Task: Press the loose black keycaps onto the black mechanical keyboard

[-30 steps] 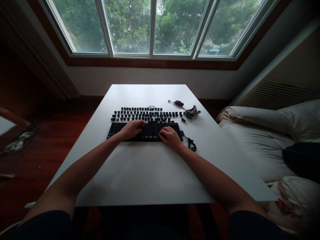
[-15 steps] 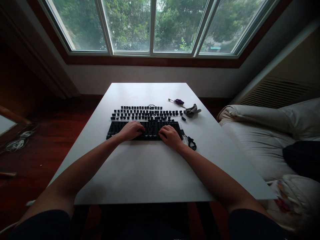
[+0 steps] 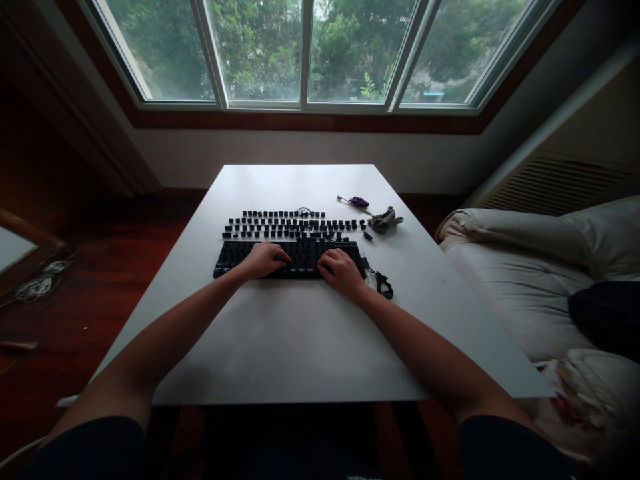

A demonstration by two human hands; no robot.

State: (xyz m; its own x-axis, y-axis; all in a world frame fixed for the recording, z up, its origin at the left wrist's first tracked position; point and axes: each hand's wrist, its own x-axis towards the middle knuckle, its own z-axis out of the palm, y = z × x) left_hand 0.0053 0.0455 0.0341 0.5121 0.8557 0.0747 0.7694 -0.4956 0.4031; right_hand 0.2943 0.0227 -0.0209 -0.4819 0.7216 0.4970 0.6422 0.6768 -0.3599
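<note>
A black keyboard [image 3: 235, 250] lies flat on the white table [image 3: 280, 340], with many of its keycaps off. My left hand [image 3: 263, 259] rests over its middle, fingers curled together and pointing right. Over the right part of the keyboard is my right hand [image 3: 337, 263], its thumb and fingers bent toward each other. Whatever may be between the fingertips of either hand is too small and dark to make out. Behind the keyboard, loose black keycaps [image 3: 267, 224] are laid out in rows. A single keycap [image 3: 368, 236] lies apart at the right.
A coiled black cable [image 3: 384, 285] sits by the keyboard's right end. Farther back are a grey cloth or glove [image 3: 385, 220] and a purple-headed brush-like item [image 3: 359, 201]. A pale sofa [image 3: 500, 287] stands right of the table, and a window is beyond it.
Both hands keep their places on the keyboard. Only the camera view has shifted very slightly.
</note>
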